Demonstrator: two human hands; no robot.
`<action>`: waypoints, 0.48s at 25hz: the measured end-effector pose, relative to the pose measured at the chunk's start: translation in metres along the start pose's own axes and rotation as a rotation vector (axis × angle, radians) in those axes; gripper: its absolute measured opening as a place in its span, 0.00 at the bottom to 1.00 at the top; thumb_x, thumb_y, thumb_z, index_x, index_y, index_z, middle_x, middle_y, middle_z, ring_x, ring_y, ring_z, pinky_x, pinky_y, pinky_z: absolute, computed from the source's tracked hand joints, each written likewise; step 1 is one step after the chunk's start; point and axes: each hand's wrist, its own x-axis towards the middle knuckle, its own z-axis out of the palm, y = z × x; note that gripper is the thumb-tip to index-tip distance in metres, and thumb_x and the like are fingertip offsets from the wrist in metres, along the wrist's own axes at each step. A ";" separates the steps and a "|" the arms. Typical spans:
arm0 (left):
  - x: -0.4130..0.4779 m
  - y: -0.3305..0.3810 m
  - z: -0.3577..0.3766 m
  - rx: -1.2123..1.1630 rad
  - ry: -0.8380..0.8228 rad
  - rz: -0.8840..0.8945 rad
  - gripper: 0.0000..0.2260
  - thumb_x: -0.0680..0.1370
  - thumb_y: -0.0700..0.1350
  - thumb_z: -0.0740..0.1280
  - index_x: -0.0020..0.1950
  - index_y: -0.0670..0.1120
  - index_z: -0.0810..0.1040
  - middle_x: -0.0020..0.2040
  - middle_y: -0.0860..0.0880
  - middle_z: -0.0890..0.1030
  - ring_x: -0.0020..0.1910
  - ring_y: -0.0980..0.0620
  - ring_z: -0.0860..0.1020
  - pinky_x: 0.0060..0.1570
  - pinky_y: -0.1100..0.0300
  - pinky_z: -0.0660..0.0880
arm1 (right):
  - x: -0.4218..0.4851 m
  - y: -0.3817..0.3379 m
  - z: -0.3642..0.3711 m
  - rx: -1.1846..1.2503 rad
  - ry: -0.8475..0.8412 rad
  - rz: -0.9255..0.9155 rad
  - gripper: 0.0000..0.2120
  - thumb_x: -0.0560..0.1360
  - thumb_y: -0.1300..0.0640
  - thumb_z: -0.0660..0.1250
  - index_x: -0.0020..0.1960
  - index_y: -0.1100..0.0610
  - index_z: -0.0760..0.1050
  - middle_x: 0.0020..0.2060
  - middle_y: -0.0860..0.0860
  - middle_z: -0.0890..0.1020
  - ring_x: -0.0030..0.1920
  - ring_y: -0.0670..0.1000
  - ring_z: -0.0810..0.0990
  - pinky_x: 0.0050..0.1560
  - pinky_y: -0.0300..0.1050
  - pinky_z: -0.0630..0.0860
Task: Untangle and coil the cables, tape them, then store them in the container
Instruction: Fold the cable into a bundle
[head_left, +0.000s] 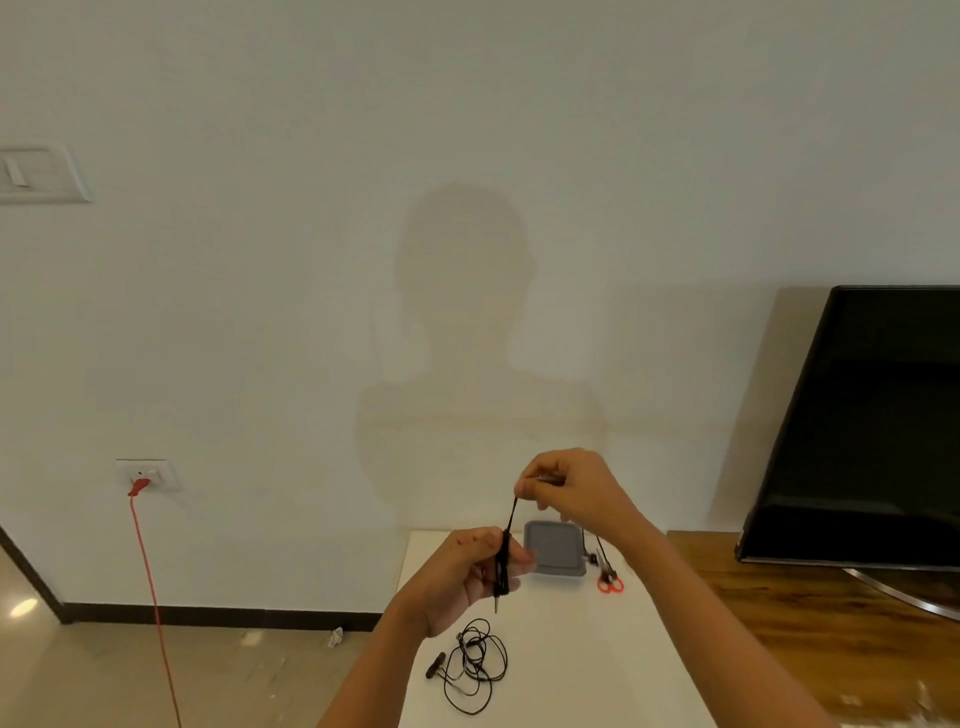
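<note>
My left hand (470, 574) is closed around a folded bundle of thin black cable (503, 564), held above the white table (597, 665). One strand runs up from the bundle to my right hand (569, 491), which pinches its end, raised higher and to the right. A second black cable (475, 667) lies in a loose tangle on the table below my left hand. The grey container (555, 552) sits at the table's far edge, partly hidden by my hands.
Red-handled scissors (610, 583) lie right of the container. A wooden cabinet top (810, 613) carries a large black TV (872, 421) at the right. A red cord (150, 597) hangs from a wall socket (147, 475) at the left.
</note>
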 end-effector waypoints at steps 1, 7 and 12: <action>0.001 -0.001 0.001 -0.081 -0.016 0.006 0.12 0.77 0.45 0.61 0.44 0.39 0.81 0.51 0.36 0.83 0.59 0.36 0.78 0.62 0.41 0.73 | 0.006 0.009 0.001 0.084 -0.045 0.047 0.04 0.72 0.54 0.71 0.41 0.54 0.83 0.30 0.50 0.82 0.30 0.49 0.78 0.30 0.38 0.73; 0.001 0.015 0.008 -0.349 0.027 0.127 0.14 0.77 0.46 0.60 0.38 0.38 0.77 0.56 0.34 0.81 0.58 0.34 0.78 0.52 0.38 0.77 | -0.034 0.044 0.063 0.564 -0.195 0.307 0.18 0.81 0.55 0.57 0.38 0.53 0.82 0.28 0.51 0.77 0.28 0.50 0.70 0.29 0.39 0.71; 0.003 0.022 -0.006 -0.427 0.134 0.192 0.13 0.77 0.45 0.60 0.39 0.39 0.78 0.59 0.37 0.81 0.59 0.35 0.79 0.55 0.39 0.77 | -0.078 0.026 0.080 0.528 -0.300 0.439 0.21 0.80 0.47 0.57 0.37 0.57 0.80 0.26 0.50 0.76 0.23 0.46 0.69 0.26 0.38 0.69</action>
